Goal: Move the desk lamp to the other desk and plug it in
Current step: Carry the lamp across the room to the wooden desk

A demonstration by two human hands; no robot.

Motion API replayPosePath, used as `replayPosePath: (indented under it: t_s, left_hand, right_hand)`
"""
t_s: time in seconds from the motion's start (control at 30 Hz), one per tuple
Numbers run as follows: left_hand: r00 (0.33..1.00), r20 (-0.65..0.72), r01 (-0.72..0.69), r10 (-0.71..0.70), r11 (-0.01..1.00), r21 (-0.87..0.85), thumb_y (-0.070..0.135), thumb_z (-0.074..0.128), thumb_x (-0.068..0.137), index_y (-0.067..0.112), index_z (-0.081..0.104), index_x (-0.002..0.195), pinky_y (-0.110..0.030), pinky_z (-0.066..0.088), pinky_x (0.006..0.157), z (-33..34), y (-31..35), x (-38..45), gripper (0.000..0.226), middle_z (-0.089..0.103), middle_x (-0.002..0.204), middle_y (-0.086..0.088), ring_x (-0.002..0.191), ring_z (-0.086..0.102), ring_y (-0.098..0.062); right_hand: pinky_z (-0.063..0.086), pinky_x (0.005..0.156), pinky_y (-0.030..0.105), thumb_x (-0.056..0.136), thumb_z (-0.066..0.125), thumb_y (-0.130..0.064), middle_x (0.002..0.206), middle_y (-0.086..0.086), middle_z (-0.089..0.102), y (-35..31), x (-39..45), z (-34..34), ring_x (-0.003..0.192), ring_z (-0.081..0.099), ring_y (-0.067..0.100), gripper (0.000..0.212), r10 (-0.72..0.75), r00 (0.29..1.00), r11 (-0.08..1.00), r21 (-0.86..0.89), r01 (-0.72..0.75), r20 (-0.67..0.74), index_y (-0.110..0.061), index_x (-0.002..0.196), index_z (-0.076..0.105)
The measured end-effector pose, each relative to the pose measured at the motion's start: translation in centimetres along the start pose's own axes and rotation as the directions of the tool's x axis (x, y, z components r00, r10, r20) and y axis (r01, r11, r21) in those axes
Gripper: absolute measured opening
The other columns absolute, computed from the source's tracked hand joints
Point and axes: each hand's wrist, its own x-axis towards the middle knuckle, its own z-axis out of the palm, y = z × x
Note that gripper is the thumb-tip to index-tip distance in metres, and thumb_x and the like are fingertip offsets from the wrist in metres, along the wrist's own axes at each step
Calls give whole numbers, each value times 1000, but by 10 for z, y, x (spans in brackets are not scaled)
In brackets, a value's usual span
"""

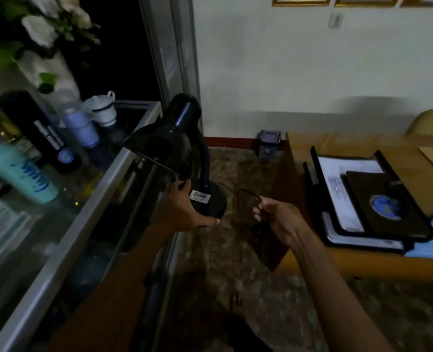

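Observation:
A black desk lamp (174, 138) with a bent neck and round base hangs in the air between two pieces of furniture, over the patterned floor. My left hand (185, 209) grips the base from below and the left, beside a white label. My right hand (277, 217) is closed on the lamp's thin black cord (244, 194), which loops from the base; a dark lump under the palm may be the plug. The wooden desk (312, 143) stands to the right.
A glass-topped cabinet (65, 240) on the left bears bottles, a cup and white flowers. A black document tray (370, 199) with papers and a dark folder lies on the wooden desk. A small grey bin (268, 144) sits against the white wall.

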Motion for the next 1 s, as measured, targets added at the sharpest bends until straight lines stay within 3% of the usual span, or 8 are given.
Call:
replayPosePath:
  t_s: [0.13,0.27,0.33,0.57,0.7,0.8,0.9,1.0]
  left_hand:
    - [993,-65,-95,99,994,61,75,81,42,4,46,138,-29,39,98,19,-1,88,125,47,131,-14,118,48,-28]
    - [997,74,-39,35,998,46,76,82,41,16,36,144,-35,33,110,22,21,186,128,37,145,-8,134,36,-28]
    - [995,96,11,-9,1000,-15,70,86,42,18,33,146,-32,30,108,26,32,232,128,32,149,-5,136,32,-26]
    - [991,128,-32,41,997,-70,69,87,42,19,33,147,-35,34,110,42,48,389,129,29,149,-6,138,32,-26]
    - [978,169,-98,124,983,-156,68,85,40,25,36,143,-21,30,100,59,52,480,122,38,139,2,129,38,-20]
    - [968,186,-136,171,973,-188,63,89,44,21,36,145,-10,23,96,73,57,554,121,37,134,6,127,39,-19]
    - [945,235,-210,229,972,-104,68,85,45,19,34,145,-28,33,97,78,69,625,123,40,139,-9,128,41,-30]
    - [912,295,-267,284,959,-96,69,86,44,21,30,145,-30,32,99,86,88,697,125,30,143,-3,132,30,-24]
  right_hand:
    - [57,76,35,102,46,-3,95,7,70,-40,77,15,89,68,24,27,-43,997,999,4,44,-57,-9,113,71]
    - [58,69,31,100,50,-6,90,5,77,-94,150,27,81,71,20,26,-46,993,999,-22,44,-113,-14,107,74]
    - [58,66,29,97,54,-9,85,2,79,-123,183,30,79,71,19,25,-72,991,997,-40,67,-117,-16,104,77]
    - [48,76,40,88,60,-16,81,7,69,-210,293,42,80,61,25,29,-115,982,991,-79,104,-151,-11,112,76]
    - [46,72,38,84,60,-18,79,10,65,-248,360,55,75,58,24,15,-171,970,976,-164,143,-173,-16,83,75]
    - [46,57,26,85,60,-15,67,2,62,-277,416,66,62,57,13,25,-208,949,967,-197,163,-236,-23,63,70]
    - [45,56,23,83,62,-14,60,-4,59,-313,466,72,57,53,10,28,-226,925,962,-222,162,-306,-23,56,64]
    - [51,61,27,91,59,-12,65,-1,63,-348,512,71,67,57,15,29,-272,904,953,-224,205,-331,-22,64,68]
